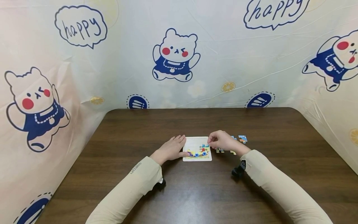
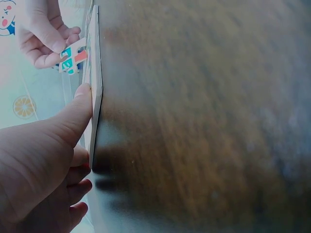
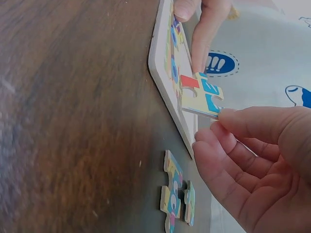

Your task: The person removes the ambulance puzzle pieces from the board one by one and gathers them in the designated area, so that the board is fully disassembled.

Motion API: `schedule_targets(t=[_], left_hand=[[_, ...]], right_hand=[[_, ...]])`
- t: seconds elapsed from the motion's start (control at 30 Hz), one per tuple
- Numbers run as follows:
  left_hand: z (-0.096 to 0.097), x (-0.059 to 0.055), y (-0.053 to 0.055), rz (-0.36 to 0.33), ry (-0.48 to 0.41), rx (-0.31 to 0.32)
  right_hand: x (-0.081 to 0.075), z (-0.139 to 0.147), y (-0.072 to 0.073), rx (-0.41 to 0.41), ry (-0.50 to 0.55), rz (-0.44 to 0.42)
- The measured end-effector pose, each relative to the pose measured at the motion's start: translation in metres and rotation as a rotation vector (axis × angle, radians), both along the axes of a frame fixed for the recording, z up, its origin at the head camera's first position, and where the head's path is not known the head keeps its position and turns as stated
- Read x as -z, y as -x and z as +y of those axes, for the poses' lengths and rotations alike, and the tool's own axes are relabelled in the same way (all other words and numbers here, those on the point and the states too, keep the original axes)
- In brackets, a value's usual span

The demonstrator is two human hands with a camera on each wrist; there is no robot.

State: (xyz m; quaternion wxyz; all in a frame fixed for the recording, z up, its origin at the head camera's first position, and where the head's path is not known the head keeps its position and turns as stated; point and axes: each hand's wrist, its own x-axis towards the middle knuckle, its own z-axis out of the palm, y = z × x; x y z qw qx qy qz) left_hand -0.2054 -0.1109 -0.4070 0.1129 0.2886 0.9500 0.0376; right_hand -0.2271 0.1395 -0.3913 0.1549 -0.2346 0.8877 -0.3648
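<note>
A white-framed puzzle board (image 1: 193, 142) lies on the table, with joined pieces (image 1: 197, 154) showing a colourful vehicle along its lower part. My left hand (image 1: 172, 149) rests at the board's left side; its thumb (image 2: 77, 109) presses on the top near the front corner and the fingers lie along the edge. Between thumb and fingertips, my right hand (image 1: 222, 140) pinches a puzzle piece (image 3: 200, 97) by one edge. That piece is cream with blue windows and a red patch, and is held tilted over the board's right part.
Several loose puzzle pieces (image 1: 242, 138) lie right of the board, partly hidden under the right hand and forearm. Two of them, a larger piece (image 3: 172, 187) and a smaller piece (image 3: 190, 204), show close by in the right wrist view. A printed curtain (image 1: 173, 93) hangs behind the dark table (image 1: 134, 124).
</note>
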Motion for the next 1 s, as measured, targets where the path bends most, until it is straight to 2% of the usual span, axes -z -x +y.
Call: schedule_targets(t=[0.23,0.5,1.0], left_hand=[[0.0,-0.001,0.0,-0.005,0.0,-0.006],[0.0,-0.001,-0.001,-0.011,-0.003,-0.009],[0.001,-0.001,-0.001,-0.012,0.006,-0.01]], right_hand=[[-0.001,0.009,0.003,0.029,-0.017,0.016],[-0.004,0.019,0.002,0.047,0.023,0.004],[-0.008,0.041,0.006,0.04,0.062,0.011]])
